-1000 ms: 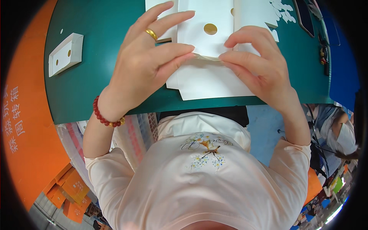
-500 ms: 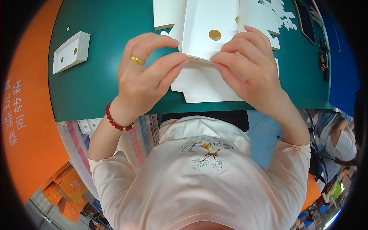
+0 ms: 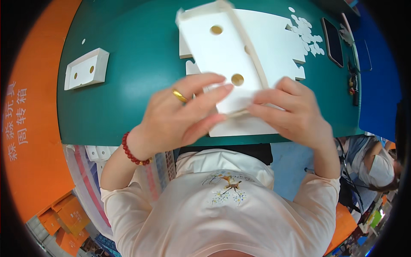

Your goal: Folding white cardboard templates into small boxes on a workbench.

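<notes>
A shallow white cardboard box (image 3: pixel 220 53) with round holes in its bottom is tilted in front of me, its far end blurred by motion. My right hand (image 3: pixel 297 113) is closed on its near right corner, thumb and fingers pinching the card. At the near left corner, my left hand (image 3: pixel 182 109) has its fingers and thumb on the near end, closed around that edge. Beneath the box lie flat white cardboard blanks (image 3: pixel 274 38) with notched edges, partly covered by the box and my hands.
Another white box (image 3: pixel 87 70) with two holes stands at the left of the green table (image 3: pixel 132 51). Small white card discs (image 3: pixel 306 34) lie in a heap at the far right, beside a dark phone (image 3: pixel 332 41). Another person (image 3: pixel 372 160) is at the right.
The box has turned, its far end swinging left, and more of its bottom now shows. Both hands have come nearer to me with it.
</notes>
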Demonstrator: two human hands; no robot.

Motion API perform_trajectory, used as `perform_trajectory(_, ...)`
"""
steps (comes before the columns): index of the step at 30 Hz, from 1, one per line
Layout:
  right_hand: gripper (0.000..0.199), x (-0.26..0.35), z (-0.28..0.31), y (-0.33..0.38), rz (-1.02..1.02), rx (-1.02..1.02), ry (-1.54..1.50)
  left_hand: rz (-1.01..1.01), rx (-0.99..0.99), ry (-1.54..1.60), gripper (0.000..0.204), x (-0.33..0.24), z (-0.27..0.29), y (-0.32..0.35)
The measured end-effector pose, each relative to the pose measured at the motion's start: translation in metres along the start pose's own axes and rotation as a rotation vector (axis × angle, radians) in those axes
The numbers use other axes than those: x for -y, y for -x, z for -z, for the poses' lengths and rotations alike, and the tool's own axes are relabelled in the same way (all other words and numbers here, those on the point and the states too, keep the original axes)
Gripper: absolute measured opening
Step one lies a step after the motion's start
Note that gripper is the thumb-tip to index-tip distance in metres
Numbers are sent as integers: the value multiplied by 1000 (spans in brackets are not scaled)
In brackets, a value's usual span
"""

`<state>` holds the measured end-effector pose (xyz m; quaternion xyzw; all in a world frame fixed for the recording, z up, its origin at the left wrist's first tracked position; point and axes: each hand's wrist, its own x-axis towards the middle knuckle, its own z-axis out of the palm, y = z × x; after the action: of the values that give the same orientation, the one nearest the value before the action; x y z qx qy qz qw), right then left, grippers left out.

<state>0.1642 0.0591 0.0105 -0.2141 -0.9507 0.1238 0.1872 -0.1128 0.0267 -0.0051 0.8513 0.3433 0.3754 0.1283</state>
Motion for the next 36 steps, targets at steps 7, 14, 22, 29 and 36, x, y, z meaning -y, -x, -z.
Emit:
perform_trajectory(7, 31, -33, 40, 35, -268, -45, -181, 59, -109, -472, 31, 40, 11, -1)
perform_trajectory(14, 24, -51, 19, 24, -363, -413, 303, 144, 1, -351, 40, 28, 5, -7)
perform_trajectory(22, 24, -21, 12, -8, -193, -165, 343, 72, -98, -534, 48, 45, 2, -14)
perform_trajectory(29, 27, -38, 9, 6, -126, -210, 604, -147, 27, -516, 23, 30, 1, -14)
perform_trajectory(36, 35, -51, 3, -10, -203, -312, 624, -203, 50, -243, 29, -8, -12, -20)
